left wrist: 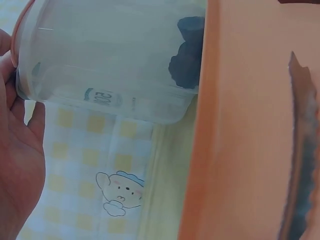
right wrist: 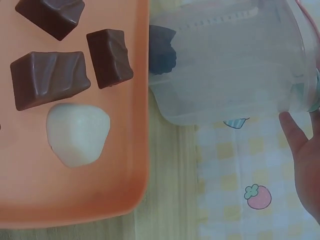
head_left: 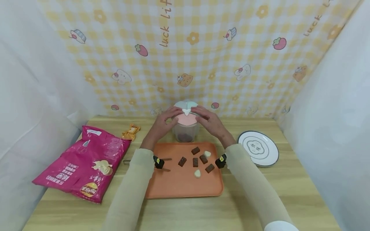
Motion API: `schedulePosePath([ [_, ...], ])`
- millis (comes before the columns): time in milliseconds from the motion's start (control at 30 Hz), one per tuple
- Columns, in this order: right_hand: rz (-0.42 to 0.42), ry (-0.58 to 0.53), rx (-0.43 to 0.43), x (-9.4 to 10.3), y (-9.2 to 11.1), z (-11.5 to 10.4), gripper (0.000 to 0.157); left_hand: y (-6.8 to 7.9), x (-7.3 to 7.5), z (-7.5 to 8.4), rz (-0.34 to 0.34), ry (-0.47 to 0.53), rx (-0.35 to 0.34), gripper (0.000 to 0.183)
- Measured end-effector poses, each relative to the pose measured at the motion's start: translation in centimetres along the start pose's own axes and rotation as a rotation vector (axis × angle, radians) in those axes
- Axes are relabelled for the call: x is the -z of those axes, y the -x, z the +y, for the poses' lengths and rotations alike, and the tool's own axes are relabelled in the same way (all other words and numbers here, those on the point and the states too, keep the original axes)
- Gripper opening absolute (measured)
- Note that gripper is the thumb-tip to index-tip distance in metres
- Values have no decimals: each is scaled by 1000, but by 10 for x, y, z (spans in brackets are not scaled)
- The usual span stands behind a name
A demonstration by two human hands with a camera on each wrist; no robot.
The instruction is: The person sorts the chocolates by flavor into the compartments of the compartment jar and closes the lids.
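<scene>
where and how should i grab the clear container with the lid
Probably by the clear walls of the container, just under the lid, closing in from left and right together: it stands upright with both flanks exposed, while the tray sits close in front and could crowd a low approach from there.

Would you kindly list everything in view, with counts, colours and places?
Container: one, clear, behind tray
Lid: one, pink, mint, white, on container
Contents: count unclear, dark, inside container
Tray: one, orange, table centre
Chocolates: five, brown, on tray
Pale pieces: two, white, on tray
Tongs: one pair, metallic, over tray's left
Snack bag: one, magenta, left
Wrapped sweets: count unclear, gold, beside bag
Plate: one, white, right
Table: one, light wood, beneath tray
Cloth: one, yellow checked, behind table
Side sheets: two, white, either side
Sleeves: two, beige, on forearms
Wrist cameras: two, black, at wrists
Left grip: one, bare, on lid
Right grip: one, bare, on lid
</scene>
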State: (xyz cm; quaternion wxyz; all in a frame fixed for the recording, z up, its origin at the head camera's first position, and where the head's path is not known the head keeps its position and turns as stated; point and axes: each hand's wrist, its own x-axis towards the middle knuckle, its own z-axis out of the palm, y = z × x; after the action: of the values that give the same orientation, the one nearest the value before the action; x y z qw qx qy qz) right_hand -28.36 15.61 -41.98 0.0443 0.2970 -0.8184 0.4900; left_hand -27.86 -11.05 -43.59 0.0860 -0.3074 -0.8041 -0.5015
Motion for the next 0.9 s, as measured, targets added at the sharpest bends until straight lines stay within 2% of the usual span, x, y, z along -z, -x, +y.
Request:
schedulePosePath([
  [233, -5, -24, 25, -2, 4, -2, 37, 4, -11, -3, 70, 28, 18, 31],
  [500, -25, -38, 32, 5, 6, -38, 37, 0, -14, -5, 109, 88, -5, 32],
  [667, -16, -56, 10, 4, 8, -39, 37, -1, -16, -6, 114, 107, -7, 32],
  [900, -12, -42, -12, 6, 8, -39, 37, -3, -18, -6, 128, 60, -11, 33],
])
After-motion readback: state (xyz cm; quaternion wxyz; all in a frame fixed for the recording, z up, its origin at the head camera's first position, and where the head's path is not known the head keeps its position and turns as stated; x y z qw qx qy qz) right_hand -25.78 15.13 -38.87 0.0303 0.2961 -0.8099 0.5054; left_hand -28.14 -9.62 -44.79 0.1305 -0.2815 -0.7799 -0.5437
